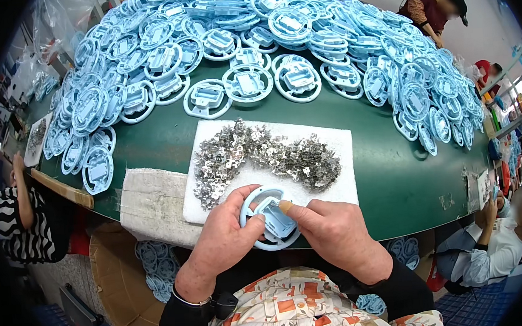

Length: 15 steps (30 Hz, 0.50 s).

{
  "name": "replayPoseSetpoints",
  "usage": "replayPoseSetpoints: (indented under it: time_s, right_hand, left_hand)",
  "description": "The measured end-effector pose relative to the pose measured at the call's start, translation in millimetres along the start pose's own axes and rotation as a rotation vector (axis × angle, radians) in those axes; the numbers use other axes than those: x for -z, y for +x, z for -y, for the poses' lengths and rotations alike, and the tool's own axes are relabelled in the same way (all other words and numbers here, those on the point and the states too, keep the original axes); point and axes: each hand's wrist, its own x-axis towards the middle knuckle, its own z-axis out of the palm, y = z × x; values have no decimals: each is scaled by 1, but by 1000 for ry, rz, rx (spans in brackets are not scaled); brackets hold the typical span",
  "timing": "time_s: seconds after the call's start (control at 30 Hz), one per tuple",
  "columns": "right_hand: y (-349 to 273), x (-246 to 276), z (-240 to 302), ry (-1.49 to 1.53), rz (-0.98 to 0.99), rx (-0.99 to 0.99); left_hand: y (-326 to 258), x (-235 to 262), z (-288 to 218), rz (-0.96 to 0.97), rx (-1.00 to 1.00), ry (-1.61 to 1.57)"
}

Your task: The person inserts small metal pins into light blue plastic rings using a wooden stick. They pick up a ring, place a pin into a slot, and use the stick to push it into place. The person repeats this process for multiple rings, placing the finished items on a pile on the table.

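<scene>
Just in front of the table's near edge, my left hand (224,237) grips a light-blue round plastic part (278,223) by its ring. A rectangular compartment in its middle faces up. My right hand (340,236) is closed, its thumb and curled forefinger pressed together at the compartment's upper right edge. Whatever sits between those fingertips is hidden. Just beyond both hands lies a white foam sheet (306,127), with a heap of small silvery metal clips (263,154) spread across it.
A large pile of similar blue parts (288,24) covers the far side of the green table (393,182). Left of the foam sheet is a worn whitish block (152,199). An open cardboard box (116,279) stands below. Other people sit left (23,225) and right (493,244).
</scene>
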Motion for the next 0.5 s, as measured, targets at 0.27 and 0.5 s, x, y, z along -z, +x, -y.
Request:
replayPoseSetpoints:
  time_s: [0.27, 0.5]
  right_hand:
    - [6, 4, -5, 59, 8, 30]
    - [8, 4, -2, 112, 16, 65]
  left_hand:
    - [1, 1, 2, 9, 2, -3]
    - [1, -1, 7, -57, -35, -52]
